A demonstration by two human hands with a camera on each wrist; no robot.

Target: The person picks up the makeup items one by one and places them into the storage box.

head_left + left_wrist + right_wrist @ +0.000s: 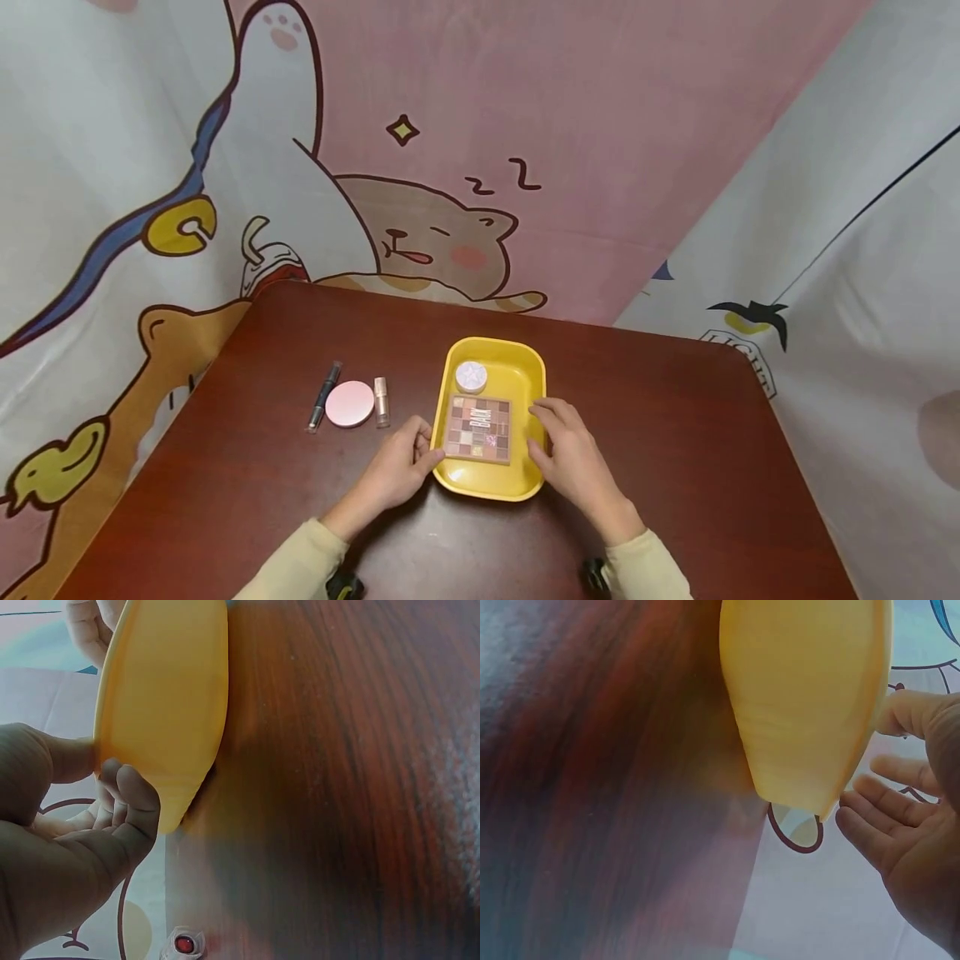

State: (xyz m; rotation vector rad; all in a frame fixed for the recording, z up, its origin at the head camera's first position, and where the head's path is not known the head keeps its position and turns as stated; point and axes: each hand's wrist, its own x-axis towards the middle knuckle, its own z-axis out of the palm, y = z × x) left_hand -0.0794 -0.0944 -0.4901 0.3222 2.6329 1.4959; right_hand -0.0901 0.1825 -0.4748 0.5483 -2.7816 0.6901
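A yellow tray [487,485] lies on the dark wooden table. Inside it are an eyeshadow palette [478,429] with a grid of colour squares and a small round white case [471,377] with a star on its lid. At the tray's left edge, my left hand [401,462] pinches the rim, thumb on top and fingers curled against the outer wall, as the left wrist view shows. Across from it, my right hand [581,454] is at the right rim with its fingers loosely spread, seen also in the right wrist view [907,795]; whether its fingertips touch the rim, I cannot tell.
Left of the tray lie a pink round compact [350,404], a dark double-ended pen [324,397] and a lipstick tube [382,402] with a clear base. A cartoon-printed cloth [600,150] hangs behind the table [675,467].
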